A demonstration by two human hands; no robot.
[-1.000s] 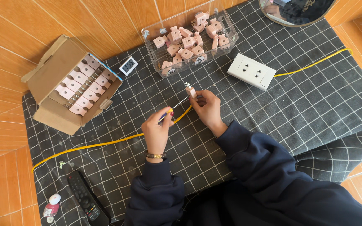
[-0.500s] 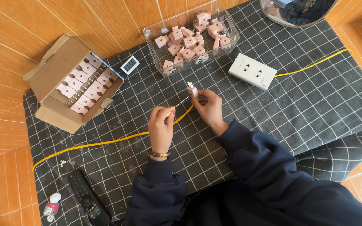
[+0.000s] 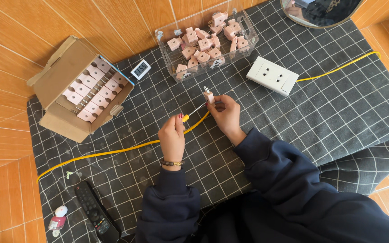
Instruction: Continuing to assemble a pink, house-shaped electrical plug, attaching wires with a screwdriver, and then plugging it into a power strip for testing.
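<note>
Right hand [image 3: 225,113] pinched a pink plug [image 3: 209,96] just above it, left hand [image 3: 172,135] gripped a screwdriver [image 3: 193,111] aimed at it; clear bin [image 3: 248,42] beyond held many plugs, cardboard box [image 3: 59,81] far left mostly full.

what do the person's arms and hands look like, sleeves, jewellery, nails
Both arms are covered by long dark navy sleeves of soft, thick fabric with ribbed cuffs gathered at the wrists. The left hand has a thin dark beaded bracelet just above the cuff. Fingernails on the left hand and the right hand are painted dark red. No gloves or rings are visible.
</note>
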